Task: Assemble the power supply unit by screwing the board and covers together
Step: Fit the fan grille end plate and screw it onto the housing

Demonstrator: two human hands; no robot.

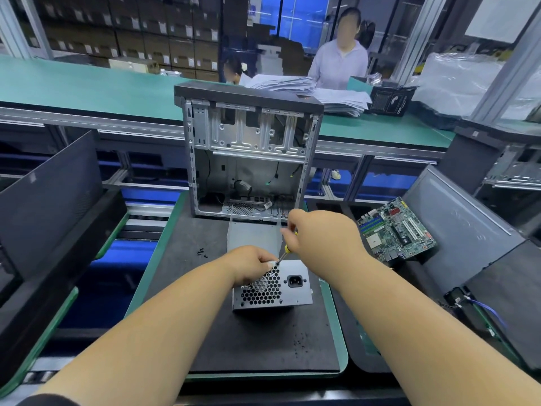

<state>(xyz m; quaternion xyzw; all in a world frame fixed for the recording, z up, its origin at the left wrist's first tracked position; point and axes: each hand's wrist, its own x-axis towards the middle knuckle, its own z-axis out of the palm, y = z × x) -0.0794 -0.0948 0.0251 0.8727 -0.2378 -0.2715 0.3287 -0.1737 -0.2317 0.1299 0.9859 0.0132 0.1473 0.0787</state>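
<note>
two hands: left hand (251, 263) steadies one power supply (272, 288), right hand (319, 235) grips one screwdriver (285, 252).

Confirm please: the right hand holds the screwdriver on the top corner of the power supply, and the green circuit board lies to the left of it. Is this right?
Not quite. The head view shows the circuit board lying to the right of the power supply, not the left. The rest holds: the right hand holds the screwdriver on its top corner.
</note>
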